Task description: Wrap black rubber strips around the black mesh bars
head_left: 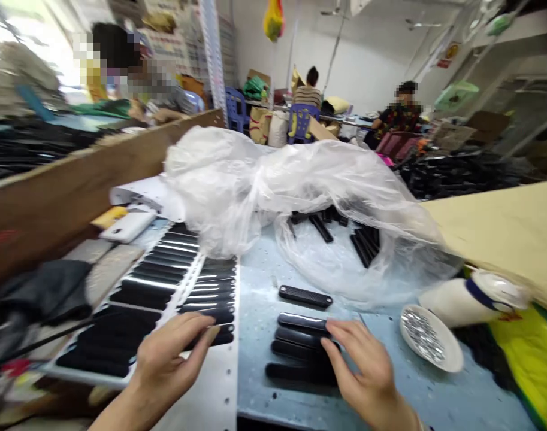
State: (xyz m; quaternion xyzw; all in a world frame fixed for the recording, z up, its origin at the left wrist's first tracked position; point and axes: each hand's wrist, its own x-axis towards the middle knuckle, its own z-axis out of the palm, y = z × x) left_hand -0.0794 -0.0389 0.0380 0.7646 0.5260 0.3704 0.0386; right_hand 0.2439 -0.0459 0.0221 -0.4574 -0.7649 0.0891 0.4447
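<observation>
My left hand (177, 353) is closed, thumb and fingers around the left end of a flat, round-ended black strip (223, 336) on a white perforated sheet (210, 389). More glossy black strips (210, 287) lie above it in a column. My right hand (363, 365) pinches the right end of a glossy black strip (302, 323), uppermost of several lying loosely side by side on the light blue table (259, 281). Just beyond them, apart, rests a textured black piece (305, 296) with a hole at each end.
A clear plastic bag (336, 173) holding black pieces (365, 245) covers the table's back. Right stand a white dish of small shiny metal parts (430, 338) and a white bottle (475, 296) on its side. A wooden board (97, 155) borders the left; people sit beyond.
</observation>
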